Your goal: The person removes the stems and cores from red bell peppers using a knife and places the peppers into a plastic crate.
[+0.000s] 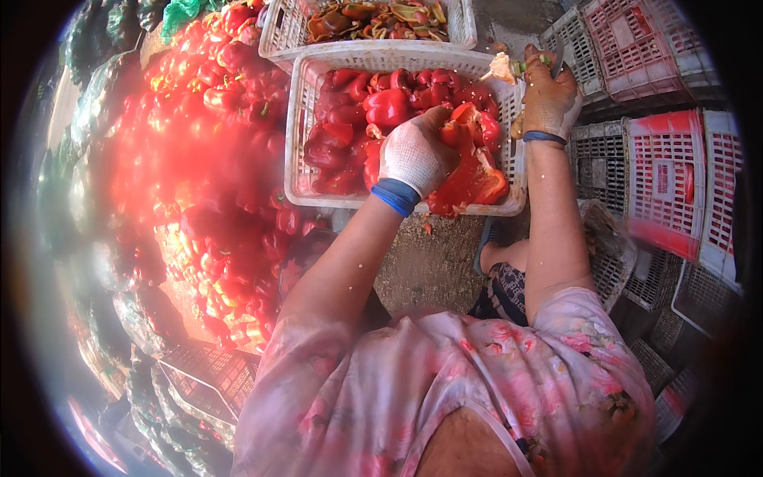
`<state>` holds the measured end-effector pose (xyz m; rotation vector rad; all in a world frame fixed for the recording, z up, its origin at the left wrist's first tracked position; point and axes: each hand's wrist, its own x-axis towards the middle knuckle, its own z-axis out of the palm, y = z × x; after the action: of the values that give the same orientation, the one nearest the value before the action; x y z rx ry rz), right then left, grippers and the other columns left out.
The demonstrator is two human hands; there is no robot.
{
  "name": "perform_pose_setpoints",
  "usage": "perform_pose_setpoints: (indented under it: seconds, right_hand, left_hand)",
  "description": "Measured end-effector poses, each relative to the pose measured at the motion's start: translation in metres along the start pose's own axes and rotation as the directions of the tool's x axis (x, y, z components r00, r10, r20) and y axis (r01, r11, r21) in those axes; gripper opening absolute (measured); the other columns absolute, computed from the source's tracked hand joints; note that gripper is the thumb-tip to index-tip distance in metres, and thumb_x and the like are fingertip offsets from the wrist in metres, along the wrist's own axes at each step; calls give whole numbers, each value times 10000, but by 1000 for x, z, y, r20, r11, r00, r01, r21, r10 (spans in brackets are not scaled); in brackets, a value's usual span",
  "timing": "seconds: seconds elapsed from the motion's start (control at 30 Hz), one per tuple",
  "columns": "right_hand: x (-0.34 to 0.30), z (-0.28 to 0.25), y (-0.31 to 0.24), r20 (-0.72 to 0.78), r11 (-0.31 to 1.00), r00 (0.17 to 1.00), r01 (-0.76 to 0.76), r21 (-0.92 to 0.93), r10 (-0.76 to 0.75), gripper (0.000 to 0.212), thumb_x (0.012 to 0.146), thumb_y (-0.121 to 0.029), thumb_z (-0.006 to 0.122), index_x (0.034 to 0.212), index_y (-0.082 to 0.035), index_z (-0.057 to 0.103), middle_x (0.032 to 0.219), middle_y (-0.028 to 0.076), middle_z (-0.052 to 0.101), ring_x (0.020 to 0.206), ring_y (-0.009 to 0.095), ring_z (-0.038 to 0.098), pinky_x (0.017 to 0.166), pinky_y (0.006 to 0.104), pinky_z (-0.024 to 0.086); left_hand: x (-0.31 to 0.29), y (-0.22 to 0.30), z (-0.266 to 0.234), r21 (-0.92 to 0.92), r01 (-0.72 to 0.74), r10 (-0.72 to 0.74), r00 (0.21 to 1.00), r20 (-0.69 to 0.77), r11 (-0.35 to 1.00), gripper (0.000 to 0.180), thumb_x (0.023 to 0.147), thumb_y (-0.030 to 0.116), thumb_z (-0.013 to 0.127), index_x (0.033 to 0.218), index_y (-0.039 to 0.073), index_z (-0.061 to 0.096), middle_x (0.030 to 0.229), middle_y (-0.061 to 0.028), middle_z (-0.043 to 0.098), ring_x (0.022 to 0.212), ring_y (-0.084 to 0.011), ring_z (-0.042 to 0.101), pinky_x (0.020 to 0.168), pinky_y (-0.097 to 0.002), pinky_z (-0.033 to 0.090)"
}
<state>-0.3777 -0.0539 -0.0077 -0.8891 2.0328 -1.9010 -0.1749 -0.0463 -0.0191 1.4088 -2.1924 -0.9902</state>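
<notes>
My left hand [417,155], in a white knit glove with a blue band at the wrist, is closed on a cut-open red bell pepper [483,176]. That pepper hangs over the near right rim of a white plastic crate [381,60]. Inside the crate lie red pepper pieces [387,107]. Above the crate's right side, my right hand [550,99], in a stained glove, is closed around a pale, seedy pepper core [502,69] with green at its stem end. A thin grey blade [558,54] shows beside its fingers; the grip on it is partly hidden.
Beyond the crate stands another white crate [274,32] of green and brownish pepper scraps [381,20]. A large heap of red peppers [199,143] fills the left, with full net bags [99,103] past it. Stacked crates [664,175] line the right. Loose seeds are scattered about.
</notes>
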Motion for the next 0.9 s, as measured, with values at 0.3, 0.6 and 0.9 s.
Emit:
perform_pose_setpoints:
  seconds: [0.3, 0.6, 0.9]
  right_hand:
    - [-29, 3, -29, 113, 962, 955, -269, -55, 274, 176, 883, -216, 730, 870, -59, 652, 664, -12, 577, 460, 66, 470, 413, 224, 359]
    - [-47, -1, -4, 184, 926, 922, -362, 103, 340, 161, 892, -210, 689, 908, -50, 693, 664, -28, 574, 482, 52, 456, 448, 221, 365]
    - [-43, -7, -8, 262, 675, 698, -715, 185, 667, 237, 907, -278, 671, 838, -58, 619, 659, 21, 548, 450, 117, 459, 428, 285, 395]
  left_hand:
    - [62, -116, -65, 446, 196, 34, 889, -457, 873, 349, 739, 288, 730, 1024, 119, 619, 903, -165, 690, 853, -355, 676, 729, -468, 534]
    - [121, -204, 8, 809, 313, -140, 949, -281, 498, 509, 931, 316, 518, 1392, 121, 424, 1096, -145, 622, 944, -302, 649, 755, -424, 520]
    - [153, -199, 7, 803, 205, -91, 978, -187, 560, 557, 864, 528, 579, 1199, 88, 504, 1029, -173, 664, 942, -329, 678, 776, -444, 549]
